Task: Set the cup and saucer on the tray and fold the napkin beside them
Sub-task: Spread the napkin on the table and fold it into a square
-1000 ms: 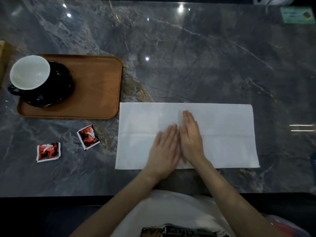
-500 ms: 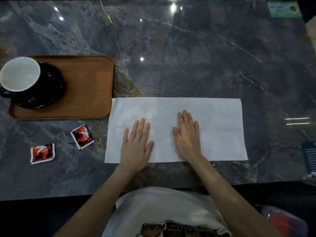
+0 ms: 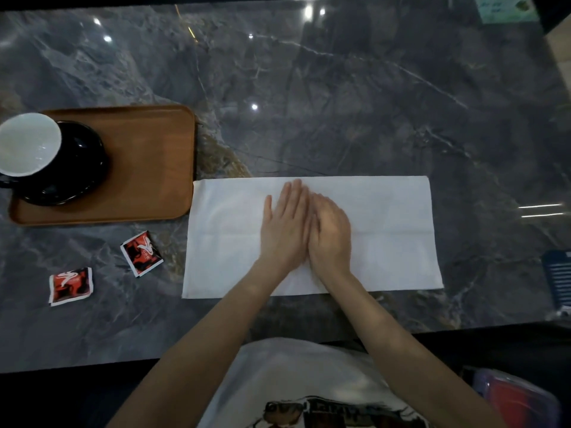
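A white napkin (image 3: 386,233) lies flat as a long rectangle on the dark marble table, just right of a brown wooden tray (image 3: 148,168). On the tray's left part stands a black cup with a white inside (image 3: 27,143) on a black saucer (image 3: 80,168). My left hand (image 3: 285,230) and my right hand (image 3: 330,233) lie side by side on the napkin's middle, palms down. The left hand's fingers are straight; the right hand is blurred and partly overlaps the left.
Two red and black sachets lie on the table left of the napkin: one (image 3: 141,253) close to it, another (image 3: 71,285) further left. A green card (image 3: 506,9) sits at the far right edge. A dark blue object (image 3: 559,276) is at the right margin.
My hands, spread apart on the napkin half a second ago, have come back together at its middle. One second ago they were also together there.
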The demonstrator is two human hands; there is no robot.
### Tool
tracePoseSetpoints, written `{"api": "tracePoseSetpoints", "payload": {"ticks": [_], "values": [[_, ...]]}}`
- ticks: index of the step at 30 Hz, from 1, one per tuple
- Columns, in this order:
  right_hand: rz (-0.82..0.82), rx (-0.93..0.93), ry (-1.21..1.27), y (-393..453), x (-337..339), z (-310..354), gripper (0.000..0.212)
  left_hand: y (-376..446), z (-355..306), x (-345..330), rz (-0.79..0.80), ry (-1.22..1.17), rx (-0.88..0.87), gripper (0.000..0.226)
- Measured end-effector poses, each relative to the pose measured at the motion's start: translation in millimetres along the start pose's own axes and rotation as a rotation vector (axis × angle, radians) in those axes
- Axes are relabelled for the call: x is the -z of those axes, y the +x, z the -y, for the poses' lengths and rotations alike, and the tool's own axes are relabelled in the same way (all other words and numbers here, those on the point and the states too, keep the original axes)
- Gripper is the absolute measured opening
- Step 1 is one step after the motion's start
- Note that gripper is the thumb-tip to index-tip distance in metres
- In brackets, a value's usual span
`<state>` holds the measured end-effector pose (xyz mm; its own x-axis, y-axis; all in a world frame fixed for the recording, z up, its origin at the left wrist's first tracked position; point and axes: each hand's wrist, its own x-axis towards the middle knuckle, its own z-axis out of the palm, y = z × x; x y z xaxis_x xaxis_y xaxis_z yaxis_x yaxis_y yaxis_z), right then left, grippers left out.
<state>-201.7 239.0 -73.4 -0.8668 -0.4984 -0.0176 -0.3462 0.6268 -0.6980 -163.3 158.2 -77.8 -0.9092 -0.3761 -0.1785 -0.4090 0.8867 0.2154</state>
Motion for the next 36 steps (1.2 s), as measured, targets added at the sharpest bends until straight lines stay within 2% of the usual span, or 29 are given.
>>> {"api": "tracePoseSetpoints", "payload": {"ticks": [3, 6, 9, 13, 17, 20, 22, 26, 28, 32, 36], "values": [[0.164, 0.002, -0.203, 14.9, -2.4, -7.8, 0.051, 15.1, -9.5, -10.0, 0.038, 0.046, 0.0, 0.065], [0.218, 0.012, -0.462, 25.6, 7.0, -33.7, 0.055, 16.2, -9.6, -13.0, 0.044, 0.029, 0.005, 0.059], [0.188, -0.008, -0.532, 31.8, 23.7, -52.4, 0.059, 16.0, -8.6, -14.5, 0.011, 0.005, 0.02, 0.057], [0.118, -0.136, -0.594, 39.0, 52.9, -85.2, 0.068, 16.7, -7.6, -16.1, 0.015, -0.012, 0.021, 0.065], [0.067, -0.266, -0.649, 40.2, 81.6, -109.8, 0.061, 16.6, -9.1, -16.6, 0.001, -0.012, 0.026, 0.064], [0.026, -0.327, -0.584, 34.5, 84.5, -100.2, 0.062, 15.9, -9.9, -15.0, 0.002, -0.026, 0.02, 0.066], [0.042, -0.279, -0.483, 24.7, 73.1, -78.7, 0.065, 16.2, -10.1, -15.2, -0.011, -0.035, 0.023, 0.066], [0.235, -0.01, -0.311, -11.7, 30.6, -22.3, 0.065, 17.4, -7.9, -20.3, -0.018, 0.015, 0.028, 0.058], [0.304, 0.039, -0.277, -25.1, 17.9, -11.9, 0.063, 17.8, -6.8, -22.8, 0.002, 0.075, 0.03, 0.065], [0.258, 0.057, -0.483, -32.6, 22.1, -37.1, 0.058, 17.1, -8.1, -19.5, -0.017, -0.019, 0.017, 0.057], [0.202, -0.015, -0.603, -41.1, 47.0, -76.3, 0.061, 16.2, -8.5, -17.6, -0.021, -0.056, 0.014, 0.064]]}}
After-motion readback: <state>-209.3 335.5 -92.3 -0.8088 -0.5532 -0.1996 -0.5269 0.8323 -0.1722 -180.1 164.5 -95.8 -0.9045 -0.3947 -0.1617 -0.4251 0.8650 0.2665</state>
